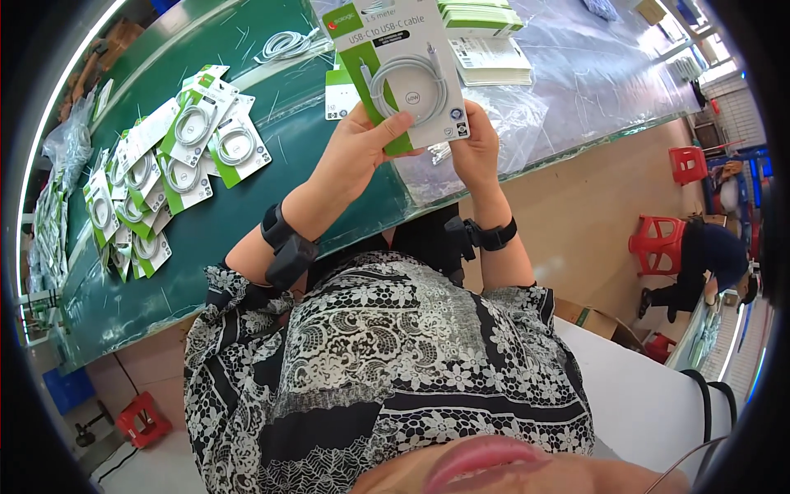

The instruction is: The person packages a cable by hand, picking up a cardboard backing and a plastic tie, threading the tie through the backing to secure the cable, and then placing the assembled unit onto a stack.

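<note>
A white and green cable card [428, 62] with a coiled white cable on its front is held upright above the table edge. My left hand [362, 152] grips its lower left part, thumb lying across the front. My right hand [477, 148] is closed on the lower right edge, its fingers partly hidden behind the card. Directly behind, another green and white card [339, 95] lies on the table, partly covered. To its left rests a loose coiled white cable [285, 47]. Small white pieces [440, 153] show beside my right hand.
A heap of packed cable cards [191, 123] covers the left of the green table [271, 148]. Stacked flat cards [494, 62] stand at the back right on clear plastic sheeting [568, 107]. Red stools [656, 244] and a person [712, 255] are off to the right.
</note>
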Motion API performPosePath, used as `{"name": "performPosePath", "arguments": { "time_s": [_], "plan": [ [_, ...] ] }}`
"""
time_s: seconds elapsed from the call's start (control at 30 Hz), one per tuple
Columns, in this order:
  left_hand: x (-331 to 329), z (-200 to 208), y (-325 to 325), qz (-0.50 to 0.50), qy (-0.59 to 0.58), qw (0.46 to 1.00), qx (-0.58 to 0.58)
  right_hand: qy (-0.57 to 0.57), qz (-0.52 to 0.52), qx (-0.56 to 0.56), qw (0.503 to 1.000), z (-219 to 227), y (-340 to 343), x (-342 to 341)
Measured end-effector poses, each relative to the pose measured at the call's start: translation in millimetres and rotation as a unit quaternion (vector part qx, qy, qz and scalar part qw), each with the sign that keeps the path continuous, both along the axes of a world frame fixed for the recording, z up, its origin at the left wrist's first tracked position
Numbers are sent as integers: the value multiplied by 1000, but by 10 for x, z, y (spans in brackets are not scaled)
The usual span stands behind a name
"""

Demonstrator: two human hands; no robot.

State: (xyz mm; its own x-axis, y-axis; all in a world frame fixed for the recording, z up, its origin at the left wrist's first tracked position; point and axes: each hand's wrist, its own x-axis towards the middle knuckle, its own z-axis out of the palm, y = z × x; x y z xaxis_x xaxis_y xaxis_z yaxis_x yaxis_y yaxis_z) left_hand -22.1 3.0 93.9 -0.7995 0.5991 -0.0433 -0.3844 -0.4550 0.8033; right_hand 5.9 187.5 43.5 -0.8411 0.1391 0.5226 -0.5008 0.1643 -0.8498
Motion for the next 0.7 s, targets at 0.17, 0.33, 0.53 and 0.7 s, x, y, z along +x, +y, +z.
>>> {"name": "performPosePath", "arguments": {
  "time_s": [0.17,0.33,0.53,0.7],
  "plan": [
    [21,-64,58,102,136,984,-58,43,-107,-4,993,261,110,7],
    [107,-193,163,88,152,984,-41,-33,-114,-20,993,441,-319,94],
    [105,-199,199,108,109,988,-25,-67,-45,-16,997,283,-339,-18],
    [82,-249,188,103,96,990,-23,-95,-44,-10,995,222,-340,-12]
  ]
}}
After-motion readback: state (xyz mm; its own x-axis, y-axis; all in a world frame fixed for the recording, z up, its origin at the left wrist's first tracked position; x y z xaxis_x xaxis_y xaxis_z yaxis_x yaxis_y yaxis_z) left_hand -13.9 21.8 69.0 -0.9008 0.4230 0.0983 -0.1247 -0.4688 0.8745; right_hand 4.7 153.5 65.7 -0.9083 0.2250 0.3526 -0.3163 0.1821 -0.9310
